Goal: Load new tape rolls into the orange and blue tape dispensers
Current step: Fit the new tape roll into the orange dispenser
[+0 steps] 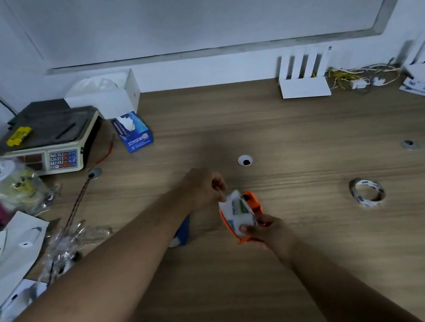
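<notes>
Two tape dispensers show: one orange dispenser (251,204) and one blue dispenser (184,230), the latter mostly hidden behind an arm. One empty tape core (367,192) lies alone, and three round grommet holes (245,160) mark the counter (256,126). One scale (47,142), one tissue pack (132,131) and two white slatted racks (303,76) stand at the back.

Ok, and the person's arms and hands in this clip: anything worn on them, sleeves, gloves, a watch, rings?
Both forearms are bare up to the frame's lower edge, with no sleeves in view. The left hand and right hand wear no gloves. No watch, bracelet or wristband shows at either wrist. The picture is too dim and soft to rule out rings.
</notes>
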